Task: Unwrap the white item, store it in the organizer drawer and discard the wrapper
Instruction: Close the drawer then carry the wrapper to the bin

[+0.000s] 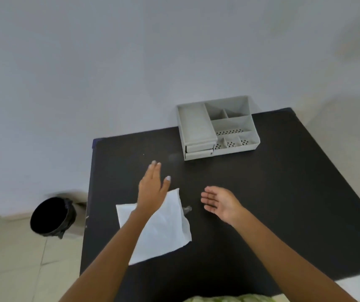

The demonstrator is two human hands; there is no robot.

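A flat white item (pixel 163 229) lies on the black table (pixel 262 192), partly under my left forearm. Something small and clear, perhaps wrapper (pixel 187 209), sticks out at its right edge. My left hand (pixel 153 186) hovers over the item's far corner, fingers stretched forward, holding nothing. My right hand (pixel 220 202) is to the right of the item, palm up, fingers apart, empty. The grey organizer (pixel 216 127) stands at the table's far edge, with two small drawers (pixel 199 150) at its front left that look shut.
A black-lined bin (pixel 51 215) stands on the tiled floor to the left of the table. A pale wall runs behind the table. The organizer has several open compartments on top, some with perforated floors.
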